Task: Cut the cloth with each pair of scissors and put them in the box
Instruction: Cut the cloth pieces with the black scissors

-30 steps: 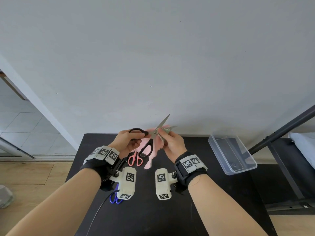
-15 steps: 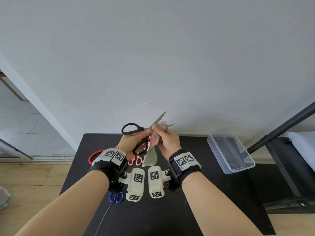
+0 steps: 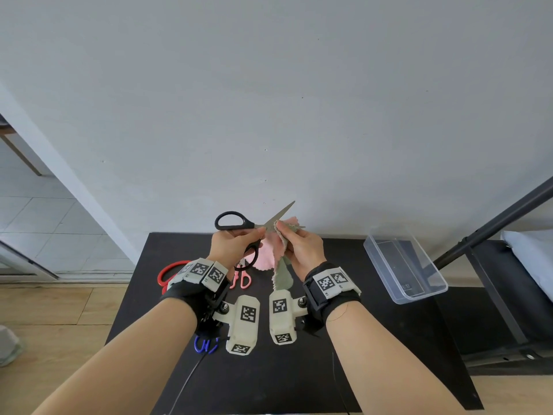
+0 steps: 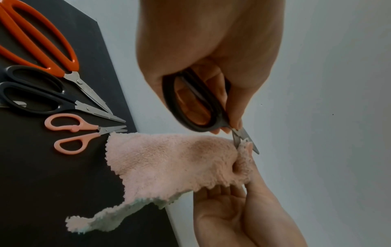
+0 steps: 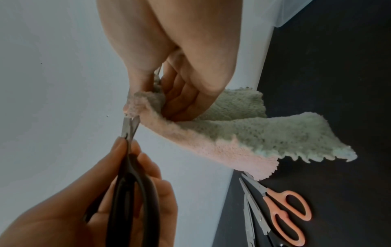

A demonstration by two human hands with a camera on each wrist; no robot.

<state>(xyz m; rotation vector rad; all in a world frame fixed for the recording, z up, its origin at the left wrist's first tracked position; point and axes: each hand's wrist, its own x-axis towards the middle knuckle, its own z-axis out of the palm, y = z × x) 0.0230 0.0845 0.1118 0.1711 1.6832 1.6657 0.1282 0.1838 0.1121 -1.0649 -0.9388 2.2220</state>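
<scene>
Left hand (image 3: 232,244) grips black scissors (image 3: 239,226), right hand (image 3: 302,248) pinches one cloth (image 4: 169,160); four scissors lie tabled.

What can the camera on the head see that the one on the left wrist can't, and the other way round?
Only the head view shows the clear plastic box, the blue-handled scissors and both wrist bands. Only the left wrist view shows a dark-handled pair lying on the table and the blades meeting the cloth's edge. Both show the left hand gripping the black scissors, the right hand holding the pink cloth, and the small pink scissors.
</scene>
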